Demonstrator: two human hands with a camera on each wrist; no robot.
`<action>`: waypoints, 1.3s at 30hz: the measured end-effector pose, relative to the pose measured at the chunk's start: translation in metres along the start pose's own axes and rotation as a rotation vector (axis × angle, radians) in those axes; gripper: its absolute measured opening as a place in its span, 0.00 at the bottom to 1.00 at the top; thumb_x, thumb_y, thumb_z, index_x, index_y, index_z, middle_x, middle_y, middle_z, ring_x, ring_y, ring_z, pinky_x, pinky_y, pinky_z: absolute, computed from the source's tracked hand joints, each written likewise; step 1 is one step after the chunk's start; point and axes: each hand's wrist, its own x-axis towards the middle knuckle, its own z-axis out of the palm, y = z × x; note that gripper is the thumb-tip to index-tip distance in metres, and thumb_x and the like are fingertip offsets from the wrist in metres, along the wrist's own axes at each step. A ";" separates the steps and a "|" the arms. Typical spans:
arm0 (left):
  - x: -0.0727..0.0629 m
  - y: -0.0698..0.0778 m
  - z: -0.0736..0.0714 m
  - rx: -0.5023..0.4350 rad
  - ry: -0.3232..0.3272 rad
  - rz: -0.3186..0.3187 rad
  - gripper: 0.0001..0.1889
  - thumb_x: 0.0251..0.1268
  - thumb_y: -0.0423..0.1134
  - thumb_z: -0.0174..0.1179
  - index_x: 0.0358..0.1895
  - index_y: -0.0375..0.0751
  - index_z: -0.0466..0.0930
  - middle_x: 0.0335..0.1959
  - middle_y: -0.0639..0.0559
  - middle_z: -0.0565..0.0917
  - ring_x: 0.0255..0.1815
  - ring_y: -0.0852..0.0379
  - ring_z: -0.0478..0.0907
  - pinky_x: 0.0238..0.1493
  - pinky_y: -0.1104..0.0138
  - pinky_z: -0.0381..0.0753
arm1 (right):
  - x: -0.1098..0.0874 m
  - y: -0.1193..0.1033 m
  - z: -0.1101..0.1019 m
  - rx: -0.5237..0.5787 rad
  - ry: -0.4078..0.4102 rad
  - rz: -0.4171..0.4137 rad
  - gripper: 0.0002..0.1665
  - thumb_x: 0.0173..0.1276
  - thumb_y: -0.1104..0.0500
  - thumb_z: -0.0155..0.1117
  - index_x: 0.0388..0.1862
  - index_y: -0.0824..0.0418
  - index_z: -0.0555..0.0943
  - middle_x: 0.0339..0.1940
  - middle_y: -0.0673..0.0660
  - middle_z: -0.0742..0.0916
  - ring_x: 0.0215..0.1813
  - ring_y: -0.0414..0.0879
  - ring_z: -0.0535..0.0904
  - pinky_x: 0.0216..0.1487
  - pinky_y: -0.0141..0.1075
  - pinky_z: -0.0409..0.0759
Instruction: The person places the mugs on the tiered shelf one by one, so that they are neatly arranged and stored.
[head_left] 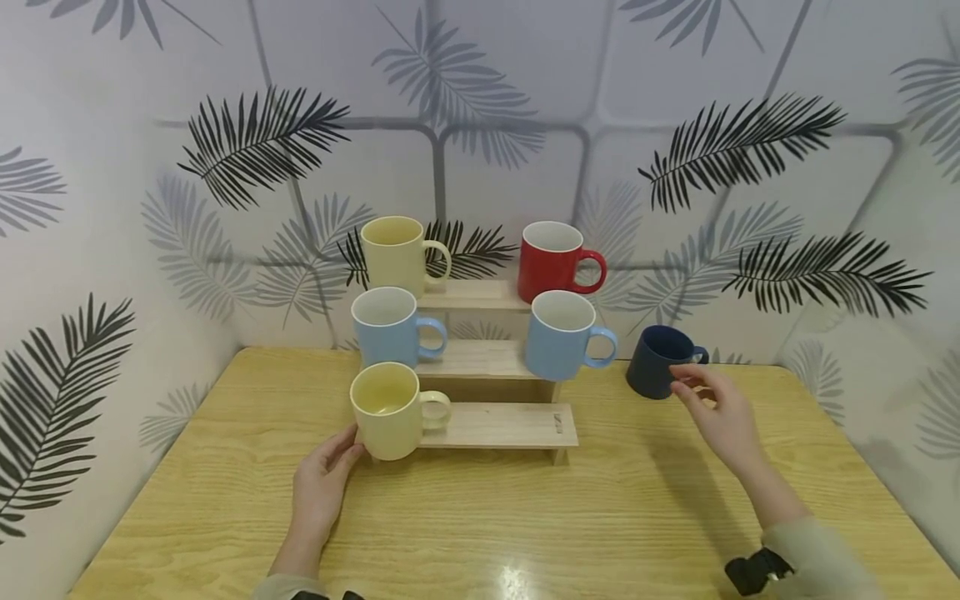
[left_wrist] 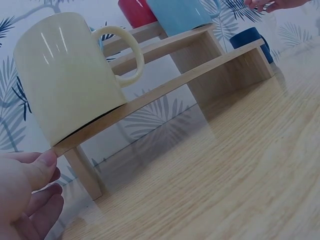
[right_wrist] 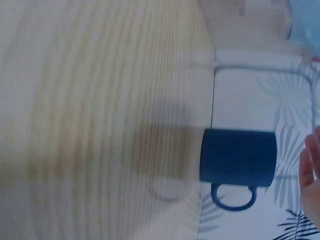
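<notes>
My left hand [head_left: 324, 482] pinches the left end of the wooden step shelf [head_left: 495, 425] between thumb and fingers, just below a pale yellow mug [left_wrist: 75, 75] on the lowest step. On the middle step stand two light blue mugs, one left [head_left: 386, 329] and one right [head_left: 558, 337]. Another pale yellow mug [head_left: 393, 258] and a red mug [head_left: 551, 262] occupy the top step. A navy mug [right_wrist: 237, 157] stands upright on the table, right of the shelf. My right hand [head_left: 720, 412] hovers before it with loosely bent fingers, apart from it in the right wrist view.
The wood-grain table [head_left: 480, 517] runs back to a wall [head_left: 510, 167] printed with leaves. Bare shelf board shows between the left and right mugs, and to the right of the lowest mug.
</notes>
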 end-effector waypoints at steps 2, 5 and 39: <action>0.000 0.001 0.000 0.008 0.004 -0.001 0.20 0.68 0.35 0.58 0.62 0.35 0.73 0.60 0.43 0.77 0.60 0.51 0.74 0.50 0.82 0.74 | 0.005 0.011 -0.004 -0.032 0.051 0.049 0.15 0.68 0.68 0.60 0.53 0.70 0.79 0.44 0.64 0.81 0.42 0.26 0.71 0.40 0.17 0.70; -0.001 0.001 0.000 0.018 0.007 -0.007 0.20 0.69 0.35 0.57 0.62 0.36 0.73 0.60 0.43 0.77 0.60 0.52 0.74 0.50 0.82 0.74 | 0.012 0.025 -0.006 -0.061 0.106 0.143 0.19 0.72 0.65 0.57 0.59 0.71 0.75 0.50 0.66 0.79 0.45 0.34 0.73 0.41 0.18 0.68; 0.000 0.002 0.000 -0.012 -0.007 -0.012 0.20 0.69 0.34 0.57 0.62 0.35 0.73 0.60 0.42 0.77 0.60 0.50 0.74 0.52 0.78 0.75 | 0.028 0.092 -0.002 -0.016 -0.095 0.311 0.20 0.72 0.62 0.57 0.55 0.77 0.70 0.53 0.75 0.76 0.56 0.67 0.74 0.43 0.16 0.72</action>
